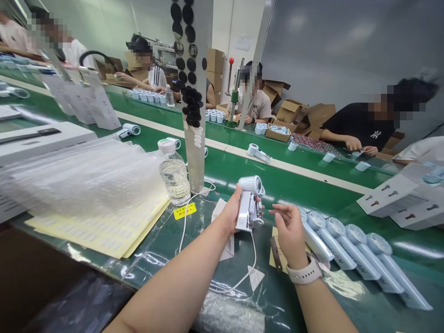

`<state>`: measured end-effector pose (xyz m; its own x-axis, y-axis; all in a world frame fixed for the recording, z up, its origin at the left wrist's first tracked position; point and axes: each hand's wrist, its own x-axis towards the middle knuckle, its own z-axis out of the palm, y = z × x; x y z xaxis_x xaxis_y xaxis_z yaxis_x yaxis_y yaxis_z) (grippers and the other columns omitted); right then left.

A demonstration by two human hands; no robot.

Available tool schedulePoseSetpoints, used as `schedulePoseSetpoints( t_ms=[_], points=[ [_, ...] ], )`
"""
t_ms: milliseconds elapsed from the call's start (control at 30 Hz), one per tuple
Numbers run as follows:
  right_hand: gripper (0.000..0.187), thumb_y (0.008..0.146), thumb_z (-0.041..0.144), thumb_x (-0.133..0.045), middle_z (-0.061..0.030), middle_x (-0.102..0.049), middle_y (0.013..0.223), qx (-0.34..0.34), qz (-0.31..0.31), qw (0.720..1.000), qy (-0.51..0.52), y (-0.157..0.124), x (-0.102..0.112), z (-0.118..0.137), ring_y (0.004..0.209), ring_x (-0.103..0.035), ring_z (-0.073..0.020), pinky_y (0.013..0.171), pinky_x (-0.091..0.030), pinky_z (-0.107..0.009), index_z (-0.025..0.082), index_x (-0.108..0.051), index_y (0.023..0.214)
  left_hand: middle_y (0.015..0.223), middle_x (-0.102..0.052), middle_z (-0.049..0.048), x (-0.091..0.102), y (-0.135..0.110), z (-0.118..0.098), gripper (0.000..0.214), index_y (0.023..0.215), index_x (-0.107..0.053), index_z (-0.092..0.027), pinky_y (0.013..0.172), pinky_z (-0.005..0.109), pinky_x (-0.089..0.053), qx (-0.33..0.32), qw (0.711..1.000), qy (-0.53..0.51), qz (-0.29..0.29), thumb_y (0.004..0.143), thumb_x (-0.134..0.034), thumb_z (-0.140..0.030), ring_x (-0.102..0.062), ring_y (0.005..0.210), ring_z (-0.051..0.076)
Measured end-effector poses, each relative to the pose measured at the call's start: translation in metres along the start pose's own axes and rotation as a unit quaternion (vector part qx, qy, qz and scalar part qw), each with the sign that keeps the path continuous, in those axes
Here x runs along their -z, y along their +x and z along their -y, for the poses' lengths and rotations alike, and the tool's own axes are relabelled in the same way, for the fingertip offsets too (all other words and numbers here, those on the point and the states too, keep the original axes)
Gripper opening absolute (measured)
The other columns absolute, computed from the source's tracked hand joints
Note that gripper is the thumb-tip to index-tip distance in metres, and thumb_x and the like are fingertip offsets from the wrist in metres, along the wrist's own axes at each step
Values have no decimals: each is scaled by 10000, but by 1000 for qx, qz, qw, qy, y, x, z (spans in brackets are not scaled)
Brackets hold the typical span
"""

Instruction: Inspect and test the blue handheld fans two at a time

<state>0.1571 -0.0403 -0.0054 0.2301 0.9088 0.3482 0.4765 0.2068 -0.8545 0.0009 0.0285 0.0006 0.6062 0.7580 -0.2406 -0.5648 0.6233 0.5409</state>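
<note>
In the middle of the head view, my left hand [230, 215] is closed around a pale blue device shaped like a small hair dryer [249, 185]. Its round head points up, and small parts show along its handle, too fine to make out. A white cable [255, 252] runs from below the handle across the bench. My right hand [290, 233], with a white watch on the wrist, is open just right of the device, fingers apart and nothing visible in them. Beside it lies a row of several similar pale blue devices [360, 252].
A water bottle [174, 178] stands by a metal post [194, 157]. Bubble wrap [90, 180] and yellow label sheets [114, 231] lie left. A dark flat strip [276, 254] is under my right hand. Beyond runs a green conveyor [312, 173]; white boxes [391, 196] stand right. Co-workers sit opposite.
</note>
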Motion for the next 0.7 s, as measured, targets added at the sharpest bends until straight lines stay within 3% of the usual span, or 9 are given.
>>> schedulePoseSetpoints(
  t_ms=[100, 167, 300, 400, 500, 600, 700],
  points=[
    [108, 858, 274, -537, -186, -638, 1148, 32, 50, 980, -189, -2, -11, -8, 1176, -583, -365, 1026, -447, -599, 233, -518, 761, 669, -659, 58, 1, 2, -2, 555, 853, -688, -123, 542, 274, -469, -67, 997, 18, -46, 844, -600, -671, -585, 525, 149],
    [129, 825, 249, -589, -208, -617, 1227, 77, 99, 954, -272, -8, -21, -8, 1265, -510, -398, 1089, -384, -606, 225, -537, 709, 652, -638, 27, 2, 4, -3, 498, 851, -693, -121, 527, 252, -441, -134, 987, 46, -72, 731, -775, -597, -558, 525, 127],
    [104, 787, 117, -559, -208, -625, 1249, 126, 131, 935, -305, -17, -34, 2, 1314, -474, -388, 1131, -339, -573, 210, -577, 743, 719, -658, 16, 6, 7, -5, 595, 872, -696, -115, 629, 250, -469, -227, 968, 61, -91, 544, -897, -569, -584, 637, 126],
    [118, 819, 161, -524, -135, -688, 1066, 91, 138, 958, -233, -18, -28, 11, 1127, -598, -340, 1020, -429, -554, 244, -525, 735, 805, -692, 37, 5, 6, -10, 599, 919, -700, -132, 711, 274, -504, -235, 967, 30, -92, 601, -849, -618, -628, 715, 149],
    [116, 876, 308, -515, -47, -665, 773, -27, 186, 979, -80, -15, -17, 19, 781, -650, -259, 768, -516, -443, 250, -518, 776, 883, -720, 74, 3, 1, -16, 605, 948, -701, -139, 751, 310, -540, -218, 972, -21, -82, 684, -760, -681, -674, 786, 189],
    [221, 812, 437, -626, 18, -608, 635, -146, 252, 950, 114, -12, -11, 24, 615, -612, -198, 620, -493, -347, 229, -580, 869, 908, -734, 100, 1, -3, -22, 660, 876, -680, -149, 745, 348, -564, -200, 976, -34, -74, 675, -682, -778, -694, 819, 224],
    [304, 755, 490, -702, 38, -572, 586, -192, 300, 915, 191, -11, -13, 29, 556, -547, -153, 579, -451, -304, 206, -635, 841, 926, -738, 101, 1, -5, -25, 661, 700, -590, -167, 731, 356, -570, -205, 977, -30, -57, 655, -650, -824, -704, 854, 240]
  ],
)
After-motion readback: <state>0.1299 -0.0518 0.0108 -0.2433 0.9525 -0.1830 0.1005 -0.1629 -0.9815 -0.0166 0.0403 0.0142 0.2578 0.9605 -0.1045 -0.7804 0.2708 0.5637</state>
